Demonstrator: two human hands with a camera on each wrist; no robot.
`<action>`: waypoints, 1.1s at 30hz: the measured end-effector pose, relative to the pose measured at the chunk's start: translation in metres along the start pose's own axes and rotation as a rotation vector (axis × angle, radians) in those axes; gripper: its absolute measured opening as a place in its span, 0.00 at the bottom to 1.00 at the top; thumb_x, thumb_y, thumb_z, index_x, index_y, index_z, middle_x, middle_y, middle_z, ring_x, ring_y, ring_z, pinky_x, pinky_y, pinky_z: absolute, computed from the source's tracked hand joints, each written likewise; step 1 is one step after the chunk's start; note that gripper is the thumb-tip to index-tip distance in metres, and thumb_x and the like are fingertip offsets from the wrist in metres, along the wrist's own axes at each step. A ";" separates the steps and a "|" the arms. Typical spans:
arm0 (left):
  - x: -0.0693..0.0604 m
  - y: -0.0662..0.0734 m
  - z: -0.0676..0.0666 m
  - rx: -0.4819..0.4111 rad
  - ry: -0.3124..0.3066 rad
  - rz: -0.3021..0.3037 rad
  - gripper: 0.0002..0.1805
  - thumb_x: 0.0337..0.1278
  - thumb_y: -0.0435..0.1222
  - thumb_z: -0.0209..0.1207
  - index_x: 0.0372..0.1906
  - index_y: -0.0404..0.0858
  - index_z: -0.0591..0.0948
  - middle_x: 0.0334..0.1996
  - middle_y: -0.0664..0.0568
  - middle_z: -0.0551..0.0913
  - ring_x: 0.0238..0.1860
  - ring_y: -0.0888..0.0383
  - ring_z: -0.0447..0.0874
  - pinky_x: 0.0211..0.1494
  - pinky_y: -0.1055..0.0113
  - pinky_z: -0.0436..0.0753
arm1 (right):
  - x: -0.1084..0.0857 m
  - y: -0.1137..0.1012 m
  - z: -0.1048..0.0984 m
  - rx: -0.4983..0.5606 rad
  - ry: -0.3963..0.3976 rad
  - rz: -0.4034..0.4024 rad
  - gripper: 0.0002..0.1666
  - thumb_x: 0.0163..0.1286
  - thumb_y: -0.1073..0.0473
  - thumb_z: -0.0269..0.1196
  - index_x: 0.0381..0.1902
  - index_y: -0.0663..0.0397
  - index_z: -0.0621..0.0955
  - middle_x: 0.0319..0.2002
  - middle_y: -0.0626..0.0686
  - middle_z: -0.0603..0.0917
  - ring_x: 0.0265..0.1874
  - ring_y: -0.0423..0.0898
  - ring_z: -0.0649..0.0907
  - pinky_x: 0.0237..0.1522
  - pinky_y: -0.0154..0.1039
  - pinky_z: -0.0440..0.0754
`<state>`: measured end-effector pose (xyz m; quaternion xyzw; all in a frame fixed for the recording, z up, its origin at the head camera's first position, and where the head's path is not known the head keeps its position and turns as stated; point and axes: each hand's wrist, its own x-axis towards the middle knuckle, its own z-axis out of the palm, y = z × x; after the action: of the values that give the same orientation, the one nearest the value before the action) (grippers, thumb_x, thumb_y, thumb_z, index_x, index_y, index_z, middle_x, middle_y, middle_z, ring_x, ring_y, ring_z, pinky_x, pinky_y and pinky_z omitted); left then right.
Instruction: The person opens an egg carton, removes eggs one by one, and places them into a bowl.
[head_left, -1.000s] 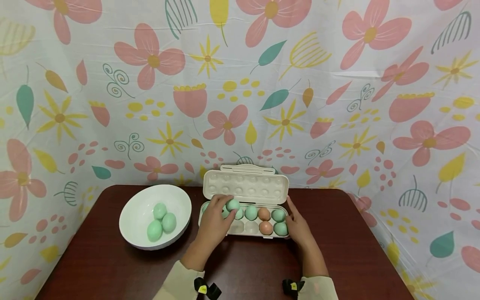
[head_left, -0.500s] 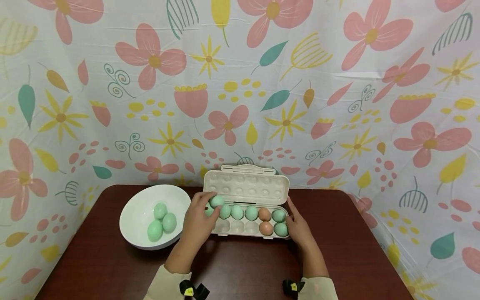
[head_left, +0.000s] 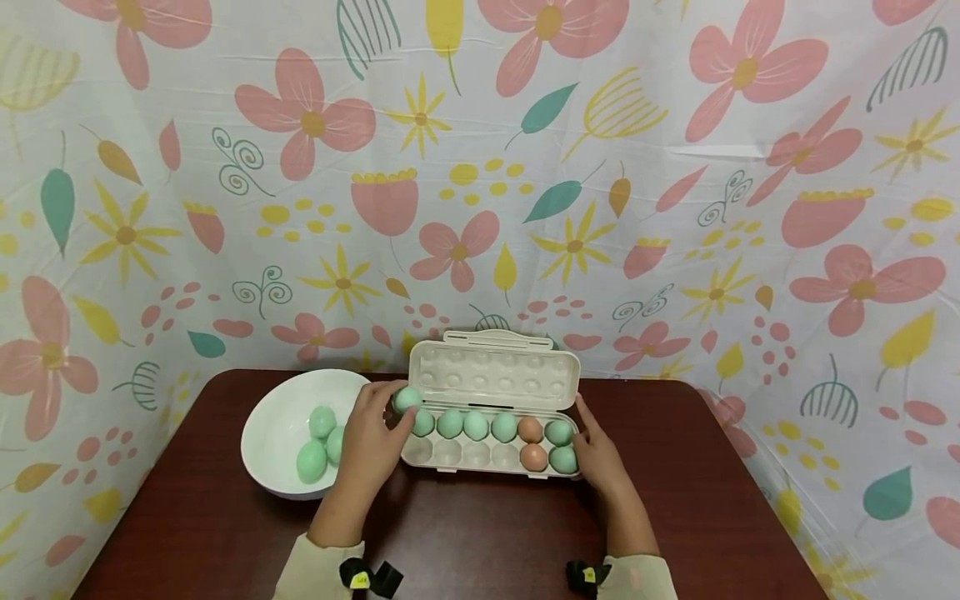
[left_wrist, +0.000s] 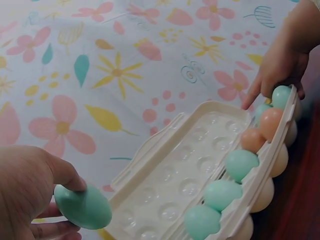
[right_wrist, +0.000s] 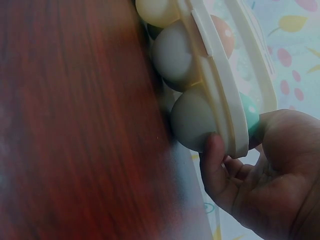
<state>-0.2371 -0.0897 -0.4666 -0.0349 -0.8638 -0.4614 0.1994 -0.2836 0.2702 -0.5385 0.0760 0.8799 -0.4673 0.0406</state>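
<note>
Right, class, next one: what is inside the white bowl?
Three pale green eggs lie inside the white bowl. The rightmost egg is partly covered by the left hand, which also hides part of the bowl's right side; anything behind it cannot be seen.

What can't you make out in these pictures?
Head view: part of the bowl and of one green egg in it, behind the left hand.
Left wrist view: the near end of the carton, cut off by the bottom edge.
Right wrist view: the carton's far end, cut off by the top edge.
</note>
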 end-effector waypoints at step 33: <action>0.011 -0.043 -0.039 0.173 -0.085 -0.203 0.24 0.59 0.37 0.62 0.61 0.34 0.81 0.56 0.34 0.78 0.56 0.40 0.80 0.59 0.45 0.77 | -0.001 -0.001 -0.001 0.008 0.005 -0.014 0.39 0.79 0.58 0.47 0.81 0.23 0.51 0.33 0.55 0.74 0.21 0.45 0.74 0.24 0.42 0.82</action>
<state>-0.2460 -0.1474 -0.4770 0.0507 -0.9071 -0.4010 0.1173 -0.2827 0.2701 -0.5373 0.0709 0.8785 -0.4711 0.0349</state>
